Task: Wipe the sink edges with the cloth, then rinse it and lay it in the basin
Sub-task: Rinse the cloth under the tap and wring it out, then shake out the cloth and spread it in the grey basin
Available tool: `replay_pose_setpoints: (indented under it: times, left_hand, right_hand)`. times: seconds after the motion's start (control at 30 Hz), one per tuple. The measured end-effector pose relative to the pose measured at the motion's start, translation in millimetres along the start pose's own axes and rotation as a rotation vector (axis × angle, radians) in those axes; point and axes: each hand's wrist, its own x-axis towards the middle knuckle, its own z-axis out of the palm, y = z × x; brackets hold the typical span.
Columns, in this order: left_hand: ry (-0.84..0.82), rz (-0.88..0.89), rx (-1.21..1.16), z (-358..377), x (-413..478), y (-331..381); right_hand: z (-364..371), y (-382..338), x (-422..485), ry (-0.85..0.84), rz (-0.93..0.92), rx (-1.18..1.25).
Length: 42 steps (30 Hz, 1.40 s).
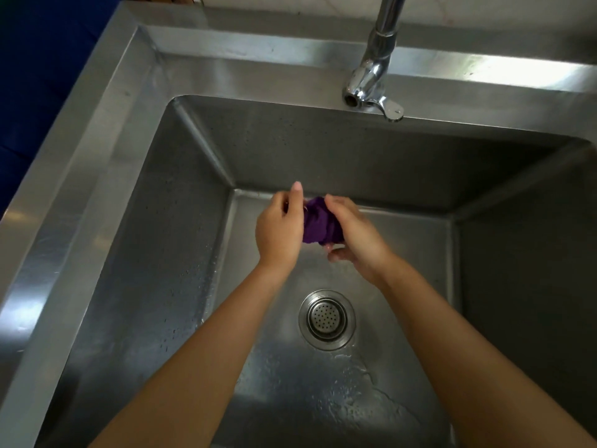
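Note:
A bunched purple cloth (318, 223) is held between both hands above the steel sink basin (181, 253), below and in front of the faucet spout. My left hand (279, 227) grips its left side with one finger pointing up. My right hand (353, 232) wraps round its right side, thumb underneath. Most of the cloth is hidden inside the two hands. No water runs from the chrome faucet (371, 79).
The basin floor is wet, with a puddle near the round drain strainer (327, 318). Broad steel sink edges (80, 150) run along the left and back. A dark blue surface (38, 59) lies beyond the left edge.

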Motion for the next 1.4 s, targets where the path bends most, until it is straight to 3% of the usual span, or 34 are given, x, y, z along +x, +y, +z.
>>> replay_pose_setpoints:
  times: [0.07,0.17,0.37,0.5,0.6,0.7,0.83,0.93,1.1,1.4]
  left_hand:
    - [-0.100,-0.082,-0.018,1,-6,-5]
    - [-0.158,-0.161,-0.095,6,-20,-1]
    - [-0.078,-0.154,-0.037,16,-30,16]
    - [-0.124,-0.296,-0.257,21,-34,30]
    - [-0.270,-0.436,-0.343,14,-41,49]
    - [-0.414,-0.422,-0.267,6,-41,53]
    - [-0.453,-0.317,-0.321,1,-48,56]
    - [-0.475,-0.288,-0.440,0,-53,66]
    - [-0.498,-0.290,-0.429,-12,-57,81]
    - [-0.670,-0.112,-0.132,-38,-89,145]
  right_hand:
    - [-4,-3,-5,-0.004,0.050,-0.155]
    - [-1,-5,-6,0.114,-0.026,-0.390]
    - [-4,-9,-9,0.433,-0.204,-0.623]
    - [-18,-19,-26,0.422,-0.359,-0.548]
    - [-31,-26,-41,0.303,-0.375,-0.251]
    - [-48,-28,-50,0.211,-0.284,-0.166]
    - [-66,-37,-59,0.119,-0.012,0.031]
    - [-74,-44,-70,0.091,0.086,-0.010]
    - [-80,-61,-98,0.195,-0.010,-0.011]
    - [-87,-112,-162,0.264,0.024,-0.117]
